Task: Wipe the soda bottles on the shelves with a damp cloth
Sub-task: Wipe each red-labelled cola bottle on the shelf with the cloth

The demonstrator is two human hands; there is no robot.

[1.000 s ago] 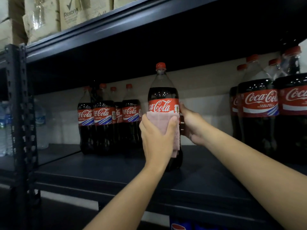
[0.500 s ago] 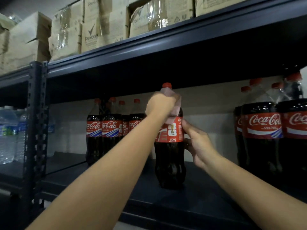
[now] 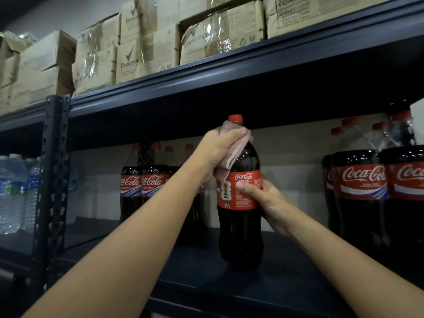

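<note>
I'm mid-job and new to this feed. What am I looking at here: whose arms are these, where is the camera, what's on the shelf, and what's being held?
There is no machine here: these are a person's two bare arms, seen from a camera worn on their head, looking forward at a dark metal shelf.

The left hand grips a pinkish cloth wrapped against the neck and shoulder of a Coca-Cola bottle, just under its red cap. The right hand holds the same bottle at its red label, thumb across the front. The bottle stands upright on the shelf.

More Coca-Cola bottles stand behind to the left and to the right. Water bottles sit in the next bay at far left. Cardboard boxes marked Rexona fill the shelf above.
</note>
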